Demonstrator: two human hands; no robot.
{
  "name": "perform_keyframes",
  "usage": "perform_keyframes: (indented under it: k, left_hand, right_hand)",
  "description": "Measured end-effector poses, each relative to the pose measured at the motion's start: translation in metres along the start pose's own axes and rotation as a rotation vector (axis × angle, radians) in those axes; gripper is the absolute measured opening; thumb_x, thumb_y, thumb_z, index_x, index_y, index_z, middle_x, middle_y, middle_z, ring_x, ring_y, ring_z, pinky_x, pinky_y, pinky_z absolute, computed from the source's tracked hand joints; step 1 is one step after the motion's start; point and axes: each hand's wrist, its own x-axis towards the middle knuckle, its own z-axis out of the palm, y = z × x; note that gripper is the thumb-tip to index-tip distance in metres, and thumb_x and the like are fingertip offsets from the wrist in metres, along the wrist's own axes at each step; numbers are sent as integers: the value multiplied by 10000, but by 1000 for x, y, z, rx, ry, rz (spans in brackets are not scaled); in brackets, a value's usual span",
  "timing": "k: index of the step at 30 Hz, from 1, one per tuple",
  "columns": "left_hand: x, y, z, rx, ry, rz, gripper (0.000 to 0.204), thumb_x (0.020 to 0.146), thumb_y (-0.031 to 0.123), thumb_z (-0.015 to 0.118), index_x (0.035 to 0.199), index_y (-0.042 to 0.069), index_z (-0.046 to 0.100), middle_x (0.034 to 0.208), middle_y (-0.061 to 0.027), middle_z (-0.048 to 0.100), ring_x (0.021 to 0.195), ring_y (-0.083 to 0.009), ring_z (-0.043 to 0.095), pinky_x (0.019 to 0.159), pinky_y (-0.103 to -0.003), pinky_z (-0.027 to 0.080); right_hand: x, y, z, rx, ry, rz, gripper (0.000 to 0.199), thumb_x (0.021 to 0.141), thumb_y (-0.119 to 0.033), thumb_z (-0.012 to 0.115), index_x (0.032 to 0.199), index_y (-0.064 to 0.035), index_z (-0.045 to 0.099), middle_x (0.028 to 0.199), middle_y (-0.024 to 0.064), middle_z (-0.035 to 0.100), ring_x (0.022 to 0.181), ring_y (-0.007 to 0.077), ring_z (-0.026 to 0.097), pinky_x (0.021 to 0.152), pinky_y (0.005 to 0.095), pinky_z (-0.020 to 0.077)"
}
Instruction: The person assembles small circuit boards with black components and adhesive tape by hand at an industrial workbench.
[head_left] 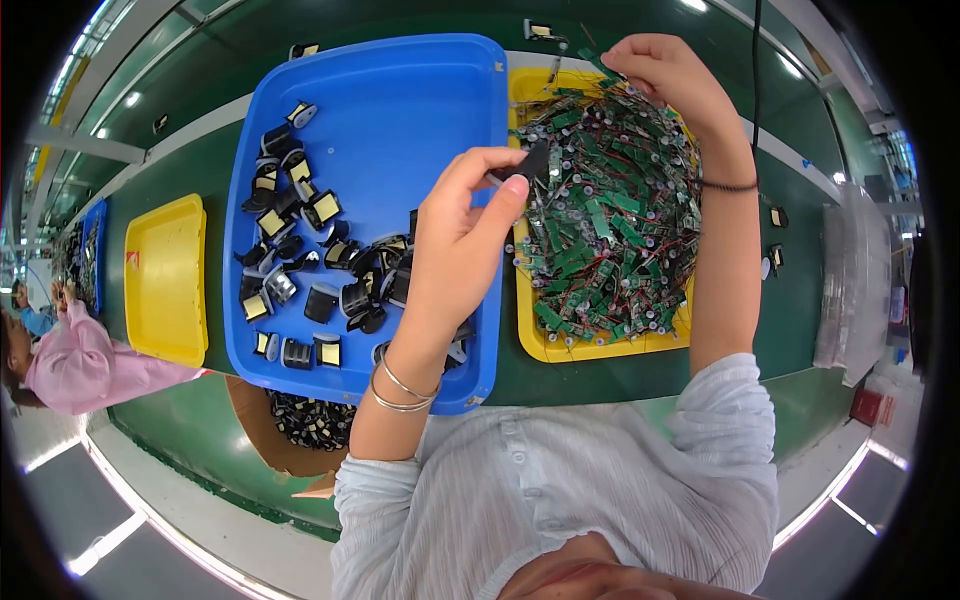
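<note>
My left hand [460, 215] is closed on a black plastic part [536, 160], held over the seam between a blue tray [390, 105] and a yellow tray [590, 348]. Above the far right of the yellow tray, my right hand [672, 80] pinches a small green circuit board [598, 64] between thumb and fingers. A heap of circuit boards with thin wires [610, 215] fills the yellow tray. Black plastic parts with pale yellow pads [325, 207] lie scattered over the left and near side of the blue tray; my left forearm hides some of them.
Below the blue tray stands an open cardboard box [255, 425] of small black parts. Another yellow tray [165, 285] lies to the left, near a person in pink [95, 360]. A black cable [757, 80] hangs at the right. Loose black parts [777, 216] rest on the green table beyond.
</note>
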Motion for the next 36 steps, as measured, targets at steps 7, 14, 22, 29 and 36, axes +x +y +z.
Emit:
perform_keyframes:
  k: [7,14,22,29,36]
  left_hand:
    - [-6,4,11,117,122,283,189,788,61,578,969,11,571,935,-81,562,792,-154,552,674,-237,444]
    - [-16,7,11,421,85,419,252,637,35,686,879,27,618,909,-99,586,798,-207,559,673,-278,457]
    - [-19,2,12,296,143,317,308,583,43,735,867,15,619,887,-108,596,782,-210,578,689,-291,468]
    - [-19,-4,17,347,95,379,312,576,73,751,847,6,613,879,-118,603,812,-212,587,710,-283,470]
    - [-20,-5,18,357,132,430,321,547,75,766,824,10,618,858,-103,609,805,-239,586,717,-315,474]
  right_hand:
    - [-89,-53,56,545,-99,-7,237,836,-236,535,857,-2,566,608,46,599,470,60,532,440,154,410]
    - [-112,-43,61,858,-183,-65,58,823,-49,528,789,-9,503,753,82,590,648,112,584,510,197,458]
    - [-123,-54,67,666,-11,-89,164,739,48,594,879,15,516,768,63,584,740,114,595,655,215,473]
    - [-117,-41,73,444,27,-223,75,725,17,610,799,13,598,756,72,567,669,118,580,606,223,485]
    - [-116,-38,74,443,29,-211,76,720,16,615,792,10,590,752,65,549,673,125,588,594,221,494]
